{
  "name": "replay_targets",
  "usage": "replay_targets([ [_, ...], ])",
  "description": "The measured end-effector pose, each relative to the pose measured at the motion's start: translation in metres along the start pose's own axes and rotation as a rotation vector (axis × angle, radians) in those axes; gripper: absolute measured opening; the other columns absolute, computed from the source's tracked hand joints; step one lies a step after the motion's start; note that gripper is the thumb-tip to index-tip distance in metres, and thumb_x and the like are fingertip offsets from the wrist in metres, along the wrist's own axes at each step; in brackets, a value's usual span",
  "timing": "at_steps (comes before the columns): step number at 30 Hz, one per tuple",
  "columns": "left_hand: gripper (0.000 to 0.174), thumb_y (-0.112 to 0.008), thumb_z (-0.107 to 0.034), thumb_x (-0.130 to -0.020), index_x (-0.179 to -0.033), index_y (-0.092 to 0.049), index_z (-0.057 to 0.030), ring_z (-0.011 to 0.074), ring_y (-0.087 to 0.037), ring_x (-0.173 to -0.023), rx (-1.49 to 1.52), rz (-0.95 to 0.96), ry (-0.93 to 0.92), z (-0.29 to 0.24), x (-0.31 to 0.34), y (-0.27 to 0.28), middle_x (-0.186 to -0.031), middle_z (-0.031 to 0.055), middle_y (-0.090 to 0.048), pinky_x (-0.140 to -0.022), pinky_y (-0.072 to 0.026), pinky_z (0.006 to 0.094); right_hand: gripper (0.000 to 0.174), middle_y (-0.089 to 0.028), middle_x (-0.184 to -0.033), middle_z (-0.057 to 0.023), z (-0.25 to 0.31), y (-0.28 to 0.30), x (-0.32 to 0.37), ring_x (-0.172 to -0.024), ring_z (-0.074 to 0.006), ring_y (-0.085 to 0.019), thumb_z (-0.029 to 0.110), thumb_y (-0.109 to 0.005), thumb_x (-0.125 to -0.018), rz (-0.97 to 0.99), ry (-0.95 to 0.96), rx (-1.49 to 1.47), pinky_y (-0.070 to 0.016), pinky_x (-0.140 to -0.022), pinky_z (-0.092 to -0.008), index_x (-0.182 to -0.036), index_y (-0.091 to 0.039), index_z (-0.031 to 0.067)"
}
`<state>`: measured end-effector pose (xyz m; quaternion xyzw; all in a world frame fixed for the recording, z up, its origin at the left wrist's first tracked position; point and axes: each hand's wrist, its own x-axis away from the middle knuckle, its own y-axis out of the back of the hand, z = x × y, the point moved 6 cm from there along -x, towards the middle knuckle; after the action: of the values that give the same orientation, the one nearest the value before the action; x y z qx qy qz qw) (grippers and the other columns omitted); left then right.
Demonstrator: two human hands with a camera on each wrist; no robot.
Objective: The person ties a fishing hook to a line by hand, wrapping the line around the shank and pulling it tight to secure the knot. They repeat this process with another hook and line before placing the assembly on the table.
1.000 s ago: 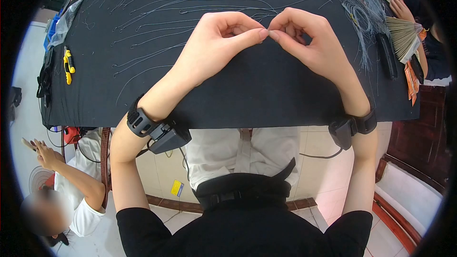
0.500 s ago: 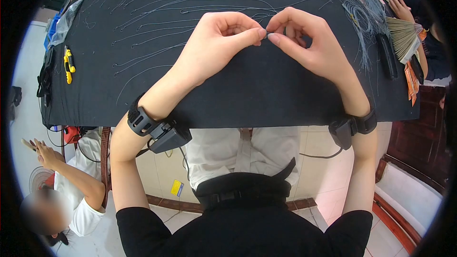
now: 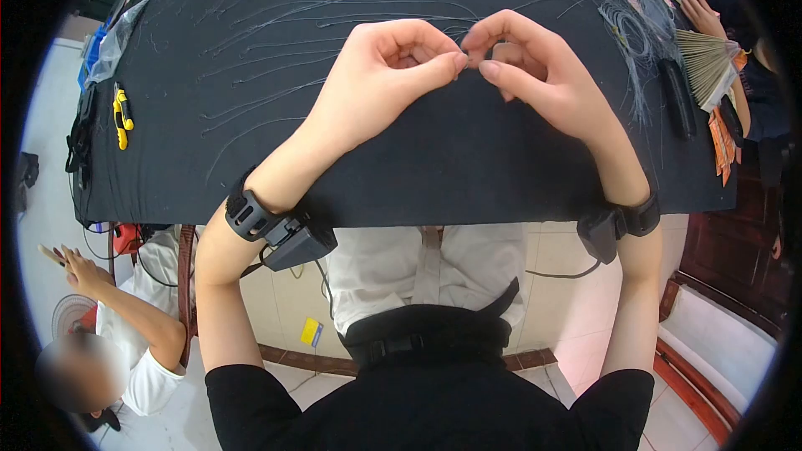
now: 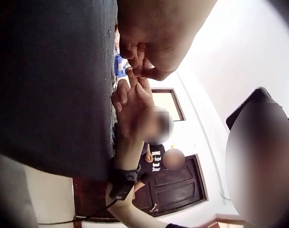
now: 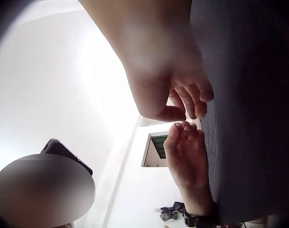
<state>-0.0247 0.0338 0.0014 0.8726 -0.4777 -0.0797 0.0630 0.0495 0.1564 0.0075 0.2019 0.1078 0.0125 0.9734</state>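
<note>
In the head view both hands meet over the black-covered table. My left hand (image 3: 380,75) pinches a tiny dark thing between thumb and index fingertips, seemingly the end of a thin fishing line; the fingers hide most of it. It shows as a small dark curve in the right wrist view at the left fingertips (image 5: 178,125). My right hand (image 3: 535,63) is close beside, its thumb and index finger parted and the index tip right at the left fingertips. Several fishing lines (image 3: 276,48) with small hooked ends lie spread behind and left of the hands.
A yellow-and-black cutting tool (image 3: 122,115) lies at the left. To the right are a tangled bundle of lines (image 3: 631,29), a long black case (image 3: 677,98), a fanned stack of cards (image 3: 708,67) and orange packets (image 3: 722,144). Other people sit at both sides.
The right thumb and index finger met at the left fingertips earlier; now they have parted, with the thumb moved slightly right. The left hand stays almost still.
</note>
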Motion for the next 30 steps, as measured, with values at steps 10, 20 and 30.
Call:
replay_targets([
  [10,0.008,-0.062,0.003,-0.071,-0.077,-0.060,-0.0005,0.0081,-0.051,-0.063,-0.222,0.089,-0.558,-0.045,0.015,-0.015,-0.076,0.0049,-0.056,-0.054,-0.0423,0.0201,0.064,-0.048,-0.112,-0.0136,0.000,-0.033,0.001,-0.096,-0.0185,-0.053,0.014,-0.058,-0.082,0.386,-0.132,-0.457,-0.0461,-0.079,-0.0297,-0.133,-0.022,0.0017],
  [20,0.004,-0.060,-0.002,-0.075,-0.078,-0.058,-0.0016,0.0035,-0.052,-0.053,0.108,0.022,-0.485,-0.041,0.016,-0.014,-0.067,0.0019,-0.056,-0.046,-0.0391,0.0163,0.029,-0.057,-0.096,-0.0129,0.003,-0.068,-0.006,-0.086,-0.0199,-0.060,0.016,-0.056,-0.084,0.547,-0.265,-0.551,-0.0498,-0.071,-0.0287,-0.105,-0.050,-0.0022],
  [30,0.014,-0.058,-0.014,-0.084,-0.088,-0.059,-0.0005,-0.0001,-0.041,-0.045,0.295,-0.048,-0.075,-0.023,0.004,0.005,-0.063,-0.0005,-0.055,-0.038,-0.0289,0.0148,0.024,-0.045,-0.061,0.0032,0.011,-0.062,0.000,-0.054,-0.0054,-0.040,0.022,-0.051,-0.088,0.419,-0.409,-0.450,-0.0340,-0.050,-0.0190,-0.091,-0.058,-0.0004],
])
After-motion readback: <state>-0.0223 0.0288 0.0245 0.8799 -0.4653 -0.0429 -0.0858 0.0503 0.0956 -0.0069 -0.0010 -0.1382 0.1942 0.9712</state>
